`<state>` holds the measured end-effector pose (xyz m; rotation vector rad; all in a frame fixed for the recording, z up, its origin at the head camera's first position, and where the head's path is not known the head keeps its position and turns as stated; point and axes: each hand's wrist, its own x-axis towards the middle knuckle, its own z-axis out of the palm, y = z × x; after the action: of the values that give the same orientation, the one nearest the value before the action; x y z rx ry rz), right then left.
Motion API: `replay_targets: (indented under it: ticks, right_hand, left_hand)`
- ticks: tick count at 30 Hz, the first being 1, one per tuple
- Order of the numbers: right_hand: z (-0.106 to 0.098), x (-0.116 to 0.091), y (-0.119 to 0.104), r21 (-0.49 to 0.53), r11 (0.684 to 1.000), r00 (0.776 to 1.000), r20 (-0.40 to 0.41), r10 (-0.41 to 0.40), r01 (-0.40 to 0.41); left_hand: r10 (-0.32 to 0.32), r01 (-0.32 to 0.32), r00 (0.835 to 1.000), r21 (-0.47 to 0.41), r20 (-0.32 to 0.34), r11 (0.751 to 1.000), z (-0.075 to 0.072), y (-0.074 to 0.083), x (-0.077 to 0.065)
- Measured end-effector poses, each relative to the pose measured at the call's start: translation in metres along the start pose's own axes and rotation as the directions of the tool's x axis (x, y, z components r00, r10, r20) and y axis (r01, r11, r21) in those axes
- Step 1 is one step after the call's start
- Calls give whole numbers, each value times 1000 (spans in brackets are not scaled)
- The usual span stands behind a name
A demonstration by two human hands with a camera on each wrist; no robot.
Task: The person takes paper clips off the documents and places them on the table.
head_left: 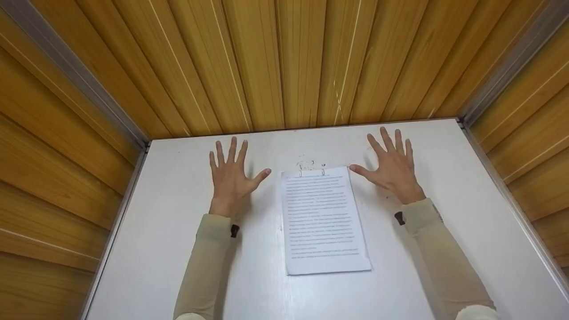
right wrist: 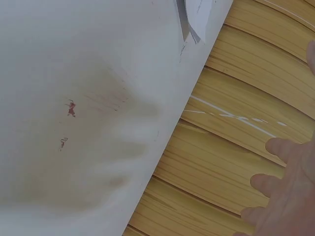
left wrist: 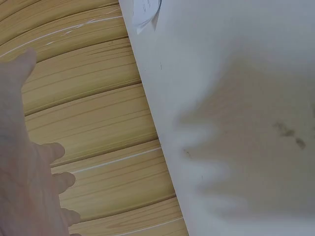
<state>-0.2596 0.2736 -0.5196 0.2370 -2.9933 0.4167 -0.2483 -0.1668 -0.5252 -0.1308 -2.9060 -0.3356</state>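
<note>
Left of the printed paper, yellow-brown wood-patterned panels are standing along the side of a white table. Closer to the paper on that side, a beige sleeve is covering the left forearm, with a small black piece showing at its cuff, facing the paper. The left hand is hovering above the table, its fingers straight and fanned, its thumb pointing toward the paper's far left corner but apart from it.

The paper itself is lying on the table between the two hands. Dark marks are dotting the table at its far edge, and back panels are rising behind it.

Right of the paper, the right hand is also hovering, fingers straight and spread, well apart from the left one. Its thumb tip is appearing just beside the paper's far right corner; contact I cannot tell. Farther right of the paper, similar side panels are bordering the table.
</note>
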Motion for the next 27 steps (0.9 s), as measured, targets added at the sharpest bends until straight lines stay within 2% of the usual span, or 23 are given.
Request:
replay_targets:
  ticks: [5, 9, 15, 18, 21, 27]
  right_hand:
    - [3, -1, -1, 125, 992, 999, 42, 5, -10]
    - [3, 2, -5, 247, 969, 996, 91, 4, -26]
    - [7, 2, -11, 387, 918, 988, 155, 26, -85]
    - [11, 1, -14, 427, 896, 983, 178, 44, -117]
    - [16, 0, -15, 472, 871, 981, 183, 57, -139]
    - [25, 0, -17, 566, 809, 983, 167, 71, -155]
  left_hand:
    - [1, 1, 1000, -69, 23, 998, 4, 5, -3]
    - [-4, 7, 1000, -155, 21, 988, 8, 10, -5]
    - [-14, 17, 1000, -322, 10, 947, 19, 19, -6]
    - [-41, 50, 999, -406, 32, 912, 26, 22, -8]
    - [-73, 97, 995, -490, 69, 866, 30, 25, -9]
    - [-108, 164, 986, -662, 126, 731, 40, 32, -8]
